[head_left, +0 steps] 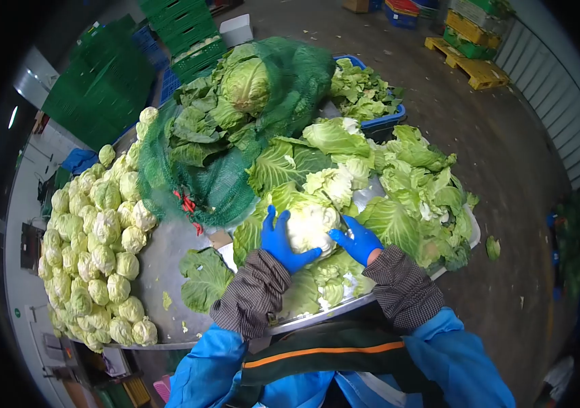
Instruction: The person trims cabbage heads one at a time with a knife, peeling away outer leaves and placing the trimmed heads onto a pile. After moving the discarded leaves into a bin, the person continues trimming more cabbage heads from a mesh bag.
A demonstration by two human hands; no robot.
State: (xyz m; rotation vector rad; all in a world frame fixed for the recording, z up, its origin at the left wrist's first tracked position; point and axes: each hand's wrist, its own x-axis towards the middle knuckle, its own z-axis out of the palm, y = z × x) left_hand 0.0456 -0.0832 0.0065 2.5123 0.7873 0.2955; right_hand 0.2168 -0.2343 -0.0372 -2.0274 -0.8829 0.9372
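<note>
A pale, trimmed cabbage (312, 226) sits among loose leaves at the front of the metal table. My left hand (286, 243), in a blue glove, grips its left side with thumb and fingers spread around it. On the cabbage's right is my right hand (358, 239), also blue-gloved, fingers curled, with what looks like a slim knife (331, 202) pointing up and away from it. Large green outer leaves (283, 163) lie just behind the cabbage. Another loose leaf (205, 277) rests left of my left sleeve.
Trimmed cabbages (103, 248) are piled along the table's left side. A green mesh sack (218, 194) holding untrimmed cabbage (246, 85) lies at the back. Leaves heap up at right (422, 197), and a blue crate (392, 119) of leaves stands behind. Green crates (184, 30) are stacked beyond.
</note>
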